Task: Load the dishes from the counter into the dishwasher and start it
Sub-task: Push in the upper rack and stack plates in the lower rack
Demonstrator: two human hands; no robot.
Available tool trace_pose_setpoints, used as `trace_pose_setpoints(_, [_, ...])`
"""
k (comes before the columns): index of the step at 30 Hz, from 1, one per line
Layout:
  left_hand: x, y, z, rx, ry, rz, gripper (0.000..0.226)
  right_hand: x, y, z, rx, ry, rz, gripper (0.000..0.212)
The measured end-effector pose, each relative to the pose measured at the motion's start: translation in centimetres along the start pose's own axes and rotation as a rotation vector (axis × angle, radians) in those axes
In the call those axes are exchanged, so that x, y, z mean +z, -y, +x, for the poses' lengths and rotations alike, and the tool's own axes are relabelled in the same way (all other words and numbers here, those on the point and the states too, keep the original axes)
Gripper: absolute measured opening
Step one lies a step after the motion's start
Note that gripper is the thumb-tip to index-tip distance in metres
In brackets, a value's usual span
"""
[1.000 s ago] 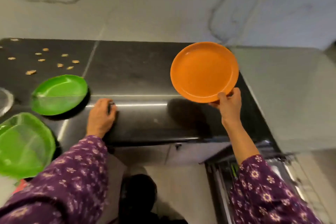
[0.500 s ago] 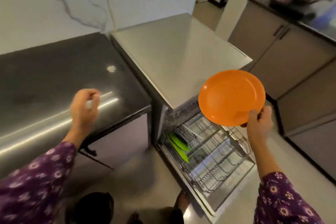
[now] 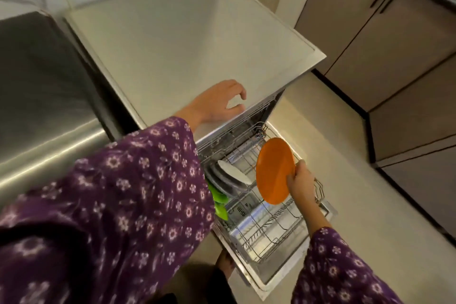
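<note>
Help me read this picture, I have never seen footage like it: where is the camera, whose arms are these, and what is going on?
There is no machine here. The camera sits on a person's head and looks down, so the two arms in purple flowered sleeves are that person's own. The left hand rests on the grey top of the dishwasher, fingers loosely curved, holding nothing. The right hand grips the rim of an orange plate, held on edge above the pulled-out wire rack. The rack holds pale plates standing on edge and, partly behind the left sleeve, green plates. At the left is a dark counter; at the right are brown cabinets.
</note>
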State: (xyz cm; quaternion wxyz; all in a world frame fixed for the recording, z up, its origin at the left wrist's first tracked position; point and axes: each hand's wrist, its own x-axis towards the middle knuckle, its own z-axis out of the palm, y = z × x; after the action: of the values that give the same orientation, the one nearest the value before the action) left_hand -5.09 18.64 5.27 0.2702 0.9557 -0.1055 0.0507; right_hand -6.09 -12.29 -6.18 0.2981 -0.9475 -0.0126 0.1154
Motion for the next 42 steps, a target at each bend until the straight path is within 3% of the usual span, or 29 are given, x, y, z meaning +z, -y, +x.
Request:
trace_pose_setpoints(3, [1.9, 2.0, 1.5, -0.011, 0.043, -0.006, 0.033, 3.1, -1.6, 4.3, 0.01, 0.087, -0.077, 0.009])
trace_pose_setpoints(7, [3.0, 2.7, 1.8, -0.01, -0.05, -0.069, 0.039, 7.3, -2.0, 8.7, -0.035, 0.24, -0.178, 0.016])
trace_pose_setpoints(17, [2.7, 3.6, 2.6, 0.005, -0.016, -0.035, 0.042, 17.4, -0.9, 15.0, -0.269, 0.505, -0.364, 0.025])
trace_pose_setpoints(24, [3.0, 4.3, 2.8, 0.029, -0.014, -0.068, 0.043, 22.2, -3.8, 17.0, -0.324, 0.504, -0.464, 0.023])
trace_pose_setpoints(30, [2.9, 4.2, 2.9, 0.02, -0.003, -0.084, 0.042, 24.0, -5.3, 17.9, -0.239, 0.593, -0.44, 0.02])
trace_pose_setpoints(35, [2.8, 3.9, 2.9, 0.013, -0.014, -0.066, 0.043, 23.1, -5.2, 17.2, -0.083, 0.646, -0.355, 0.05])
trace_pose_setpoints(42, [3.0, 3.6, 2.4, 0.007, -0.033, -0.043, 0.039, 19.1, -4.7, 13.6, -0.023, 0.526, -0.237, 0.034])
